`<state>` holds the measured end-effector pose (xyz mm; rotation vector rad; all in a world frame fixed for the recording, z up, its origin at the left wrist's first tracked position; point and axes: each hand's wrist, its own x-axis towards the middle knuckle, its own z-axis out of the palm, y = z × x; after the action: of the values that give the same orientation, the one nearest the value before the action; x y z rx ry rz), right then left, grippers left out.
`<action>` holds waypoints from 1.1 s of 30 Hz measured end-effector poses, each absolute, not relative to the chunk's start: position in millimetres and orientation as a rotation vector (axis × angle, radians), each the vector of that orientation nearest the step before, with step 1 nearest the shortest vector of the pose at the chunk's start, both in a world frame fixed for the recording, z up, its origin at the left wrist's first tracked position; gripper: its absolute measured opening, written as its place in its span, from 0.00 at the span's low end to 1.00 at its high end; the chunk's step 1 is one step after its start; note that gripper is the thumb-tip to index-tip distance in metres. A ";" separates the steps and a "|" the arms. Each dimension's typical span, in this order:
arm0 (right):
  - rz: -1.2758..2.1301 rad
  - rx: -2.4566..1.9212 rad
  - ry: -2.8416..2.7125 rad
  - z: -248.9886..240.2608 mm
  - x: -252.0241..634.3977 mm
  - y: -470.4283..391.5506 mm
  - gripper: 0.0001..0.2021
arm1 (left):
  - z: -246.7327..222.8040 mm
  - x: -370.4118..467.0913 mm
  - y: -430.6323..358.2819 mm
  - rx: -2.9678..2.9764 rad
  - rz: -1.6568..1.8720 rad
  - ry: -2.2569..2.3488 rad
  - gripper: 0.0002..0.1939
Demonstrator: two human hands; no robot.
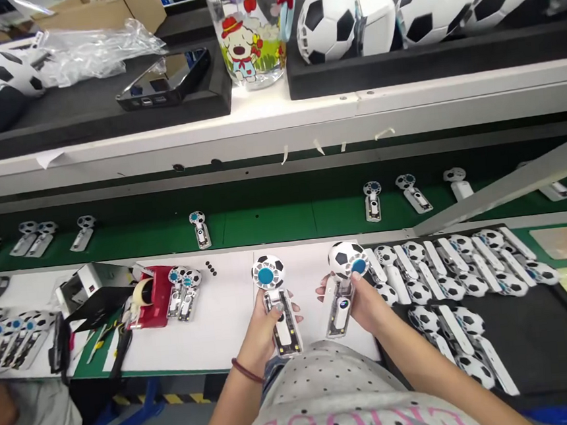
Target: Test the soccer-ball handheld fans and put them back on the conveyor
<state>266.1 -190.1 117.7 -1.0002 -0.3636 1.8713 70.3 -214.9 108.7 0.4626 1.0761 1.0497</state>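
Two football-patterned handheld fans are in my grip, one per hand, low in the centre of the view over the white table [222,310]. My left hand [266,326] is closed around the handle of the left fan [274,299], its blue-centred round head pointing to twelve o'clock and its open handle side facing up. My right hand [363,301] is wrapped around the right fan [344,280], head tilted toward one o'clock, a fingertip resting on the blue hub. The two fans sit near each other but apart. At three o'clock a batch of matching fans [449,290] lies in rows on a black mat [547,341]. At nine o'clock stand a red tape dispenser [154,296] and two more fans [184,290] just beside it. At twelve o'clock the green conveyor belt [274,223] carries scattered fan parts, with a cartoon-printed glass [250,33] on the shelf beyond.
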 end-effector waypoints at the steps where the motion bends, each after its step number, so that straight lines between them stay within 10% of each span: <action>1: 1.882 -0.997 -0.367 118.0 267.4 -191.3 0.23 | 110.5 69.8 -214.3 0.433 1.033 1.083 0.31; 25: 2.033 -1.079 0.026 108.4 259.8 -259.4 0.14 | 135.8 67.4 -261.8 0.159 0.936 0.924 0.21; 33: 2.035 -0.933 -0.240 143.8 261.5 -261.9 0.31 | 155.4 76.1 -266.5 0.336 1.009 0.929 0.28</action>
<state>261.5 -261.9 143.8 -0.9334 -0.2396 2.0349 76.1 -266.5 155.4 0.3363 0.9289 1.0091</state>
